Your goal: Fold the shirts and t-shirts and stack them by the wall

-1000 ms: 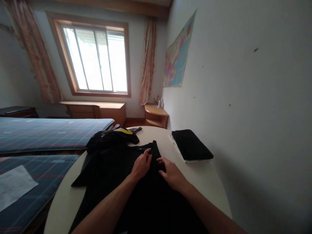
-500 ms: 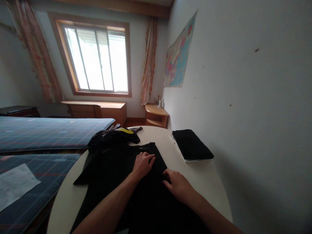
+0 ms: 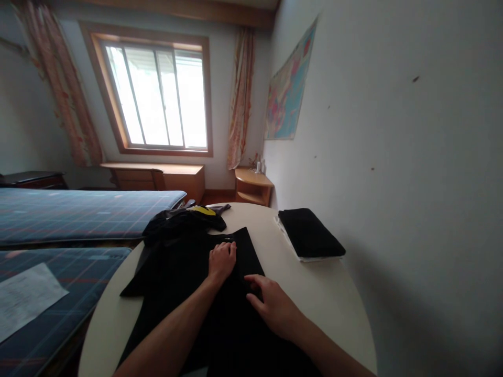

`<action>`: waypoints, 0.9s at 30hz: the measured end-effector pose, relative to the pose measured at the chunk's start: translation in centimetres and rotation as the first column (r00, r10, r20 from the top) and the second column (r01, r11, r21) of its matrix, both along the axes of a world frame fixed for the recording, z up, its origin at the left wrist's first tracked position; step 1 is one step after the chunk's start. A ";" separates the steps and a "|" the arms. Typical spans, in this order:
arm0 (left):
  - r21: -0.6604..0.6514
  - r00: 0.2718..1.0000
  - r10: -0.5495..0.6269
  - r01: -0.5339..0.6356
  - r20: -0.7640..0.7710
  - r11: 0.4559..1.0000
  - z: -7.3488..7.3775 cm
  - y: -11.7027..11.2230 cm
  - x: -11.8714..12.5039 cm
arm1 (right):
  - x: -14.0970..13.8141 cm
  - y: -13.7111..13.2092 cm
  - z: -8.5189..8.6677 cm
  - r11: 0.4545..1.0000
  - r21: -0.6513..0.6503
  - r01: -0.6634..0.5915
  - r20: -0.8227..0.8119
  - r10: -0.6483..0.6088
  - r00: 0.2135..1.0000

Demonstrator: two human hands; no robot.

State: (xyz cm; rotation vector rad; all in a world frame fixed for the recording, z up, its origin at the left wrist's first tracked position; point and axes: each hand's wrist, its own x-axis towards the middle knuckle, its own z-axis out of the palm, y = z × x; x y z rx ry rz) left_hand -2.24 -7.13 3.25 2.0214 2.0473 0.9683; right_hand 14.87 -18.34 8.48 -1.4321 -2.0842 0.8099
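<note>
A black T-shirt (image 3: pixel 176 283) lies spread over the round table, its short sleeve pointing out to the left. My left hand (image 3: pixel 222 260) rests on the shirt just below the neckline, its fingers bent and bunched against the cloth. To its lower right, my right hand (image 3: pixel 273 301) curls its fingers and thumb round the shirt's right side, where the fabric lies folded inward. Dark cloth shows between that thumb and forefinger; the exact grip is hard to see against the black. The shirt's lower part runs beneath my forearms.
Bunched dark clothing (image 3: pixel 181 220) with a yellow patch lies at the table's far left. A folded black garment (image 3: pixel 310 233) sits on white cloth at the right, near the wall. The pale table (image 3: pixel 314 293) stands beside plaid mattresses (image 3: pixel 90 214), one bearing a paper sheet (image 3: pixel 31 296).
Both hands have shifted left over the shirt, the right one further. The shirt's right edge has moved slightly inward, and my left hand's fingers are drawn closer together.
</note>
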 end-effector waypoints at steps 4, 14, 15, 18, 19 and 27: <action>-0.015 0.999 0.017 -0.017 -0.027 1.000 -0.3 0.1 -0.1 | -0.4 -0.1 -0.7 0.997 -0.040 -0.070 -0.031 0.069 0.997; -0.047 0.996 0.010 -0.014 -0.086 0.999 -0.9 0.1 -0.5 | -0.9 1.7 -1.7 0.974 0.162 -0.156 0.111 0.139 0.984; -0.050 0.996 0.004 -0.009 -0.092 0.999 -1.0 0.1 -0.5 | -1.1 2.0 -1.9 0.968 0.197 -0.156 0.132 0.132 0.982; -0.065 0.995 -0.017 0.010 -0.102 0.998 -1.1 0.3 -0.5 | -1.7 2.6 -2.9 0.967 0.172 -0.188 0.216 0.149 0.965; -0.072 0.994 -0.026 0.019 -0.105 0.997 -1.1 0.4 -0.6 | -1.9 2.6 -3.2 0.969 0.136 -0.204 0.248 0.166 0.954; -0.104 0.968 -0.182 0.166 -0.172 0.981 -1.2 1.5 -1.2 | -1.3 4.2 -4.2 0.962 0.064 -0.265 0.353 0.227 0.908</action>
